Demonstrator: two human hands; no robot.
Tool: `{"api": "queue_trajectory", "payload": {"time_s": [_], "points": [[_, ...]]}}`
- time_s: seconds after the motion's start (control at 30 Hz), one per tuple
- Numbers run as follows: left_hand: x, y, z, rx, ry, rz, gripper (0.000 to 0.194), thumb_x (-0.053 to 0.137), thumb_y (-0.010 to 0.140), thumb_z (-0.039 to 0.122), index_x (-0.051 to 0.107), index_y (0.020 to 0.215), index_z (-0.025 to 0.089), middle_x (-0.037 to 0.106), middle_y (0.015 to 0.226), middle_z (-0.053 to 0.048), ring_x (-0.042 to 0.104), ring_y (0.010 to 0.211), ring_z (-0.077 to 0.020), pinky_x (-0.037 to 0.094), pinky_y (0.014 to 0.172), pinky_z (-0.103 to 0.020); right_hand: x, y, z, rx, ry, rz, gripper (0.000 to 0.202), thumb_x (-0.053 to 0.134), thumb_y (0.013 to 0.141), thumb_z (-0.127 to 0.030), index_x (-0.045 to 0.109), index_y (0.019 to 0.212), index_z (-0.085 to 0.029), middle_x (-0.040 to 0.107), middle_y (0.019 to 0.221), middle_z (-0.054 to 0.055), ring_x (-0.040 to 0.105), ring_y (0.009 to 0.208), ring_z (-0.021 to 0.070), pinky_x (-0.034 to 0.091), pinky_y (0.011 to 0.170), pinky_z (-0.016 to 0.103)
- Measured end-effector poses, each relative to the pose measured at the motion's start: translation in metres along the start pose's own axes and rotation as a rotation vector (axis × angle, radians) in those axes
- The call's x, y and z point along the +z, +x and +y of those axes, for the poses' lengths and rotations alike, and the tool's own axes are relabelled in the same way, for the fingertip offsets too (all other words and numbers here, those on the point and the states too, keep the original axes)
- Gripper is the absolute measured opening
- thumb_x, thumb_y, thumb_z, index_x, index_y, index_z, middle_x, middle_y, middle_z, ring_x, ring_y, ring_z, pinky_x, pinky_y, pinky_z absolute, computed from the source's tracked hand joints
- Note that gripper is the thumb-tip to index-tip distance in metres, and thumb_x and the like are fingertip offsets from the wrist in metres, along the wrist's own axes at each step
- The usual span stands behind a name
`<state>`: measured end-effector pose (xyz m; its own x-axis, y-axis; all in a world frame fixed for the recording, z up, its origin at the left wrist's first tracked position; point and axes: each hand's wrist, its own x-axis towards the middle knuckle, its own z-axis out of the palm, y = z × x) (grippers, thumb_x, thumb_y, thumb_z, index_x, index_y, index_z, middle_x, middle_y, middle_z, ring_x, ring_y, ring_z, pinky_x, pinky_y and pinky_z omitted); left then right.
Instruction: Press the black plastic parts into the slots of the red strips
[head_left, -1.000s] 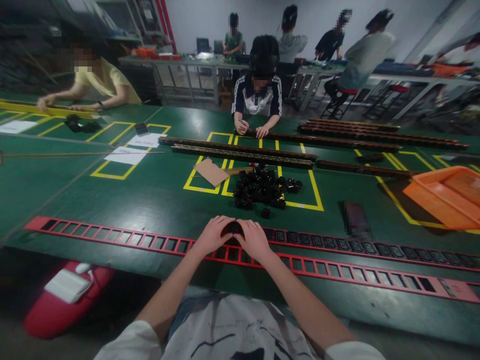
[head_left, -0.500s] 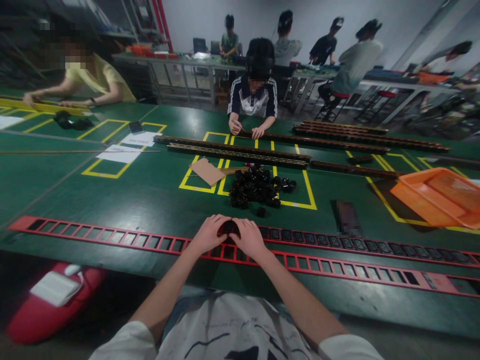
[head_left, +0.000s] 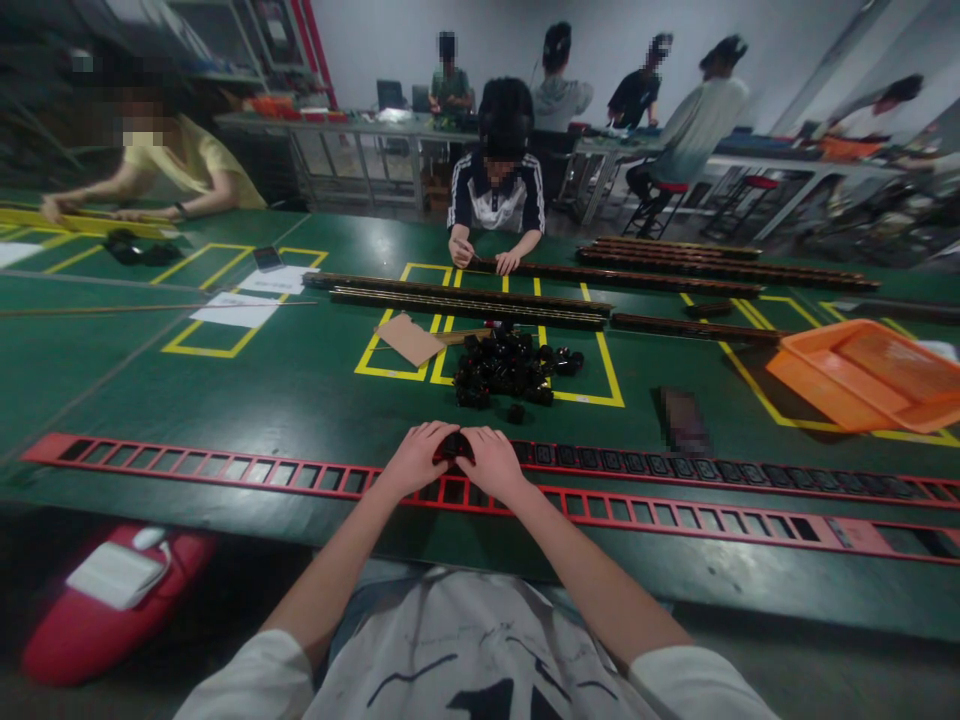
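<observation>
Both hands meet over a long red slotted strip (head_left: 600,507) that lies along the front of the table. My left hand (head_left: 420,458) has its fingers closed around one side of a small black part (head_left: 454,445). My right hand (head_left: 491,462) grips the other side, thumb bent inward. The fingers hide most of the part; whether it is seated in a slot, I cannot tell. Just behind, a second red strip (head_left: 931,492) carries a row of black square pieces (head_left: 636,463). Beyond my hands is a heap of loose black parts (head_left: 502,370), with a single black part (head_left: 516,412) nearer me.
Long dark rails (head_left: 472,305) lie across the table, and a co-worker (head_left: 496,200) sits behind them. A cardboard piece (head_left: 409,340) lies left of the heap. On the right are a dark flat object (head_left: 684,420) and an orange bin (head_left: 862,375). Another person (head_left: 187,165) works far left.
My hands stay closed on the black part over the strip, with hardly any motion. The whole view has shifted slightly.
</observation>
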<state>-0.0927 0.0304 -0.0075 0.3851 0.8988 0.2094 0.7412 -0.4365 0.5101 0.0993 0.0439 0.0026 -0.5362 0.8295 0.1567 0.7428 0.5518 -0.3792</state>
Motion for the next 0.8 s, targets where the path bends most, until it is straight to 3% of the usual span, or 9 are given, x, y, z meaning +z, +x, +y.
{"api": "queue_trajectory", "payload": {"time_s": [0.17, 0.47, 0.8], "points": [[0.001, 0.006, -0.005, -0.002, 0.045, -0.023, 0.056, 0.063, 0.075, 0.013, 0.051, 0.129, 0.023, 0.063, 0.122, -0.007, 0.057, 0.113, -0.0256, 0.043, 0.098, -0.043, -0.001, 0.007, 0.004, -0.019, -0.024, -0.035, 0.038, 0.066, 0.085, -0.028, 0.056, 0.120, -0.018, 0.066, 0.116, 0.009, 0.056, 0.107, 0.0249, 0.041, 0.092, 0.039], [0.001, 0.039, -0.018, 0.000, 0.058, 0.024, 0.052, 0.064, 0.075, 0.014, 0.054, 0.125, 0.021, 0.064, 0.120, -0.008, 0.059, 0.110, -0.0265, 0.044, 0.098, -0.044, -0.005, 0.036, 0.022, -0.002, -0.043, -0.009, 0.037, 0.067, 0.086, -0.029, 0.057, 0.120, -0.019, 0.066, 0.114, 0.009, 0.057, 0.106, 0.0235, 0.042, 0.091, 0.038], [0.008, 0.030, -0.022, -0.006, 0.013, 0.038, 0.048, 0.057, 0.081, 0.021, 0.051, 0.129, 0.022, 0.062, 0.124, -0.007, 0.055, 0.114, -0.0264, 0.039, 0.103, -0.045, 0.001, 0.025, 0.017, -0.034, -0.077, 0.041, 0.042, 0.058, 0.093, -0.037, 0.051, 0.130, -0.017, 0.063, 0.123, 0.012, 0.055, 0.111, 0.0255, 0.040, 0.094, 0.040]]}}
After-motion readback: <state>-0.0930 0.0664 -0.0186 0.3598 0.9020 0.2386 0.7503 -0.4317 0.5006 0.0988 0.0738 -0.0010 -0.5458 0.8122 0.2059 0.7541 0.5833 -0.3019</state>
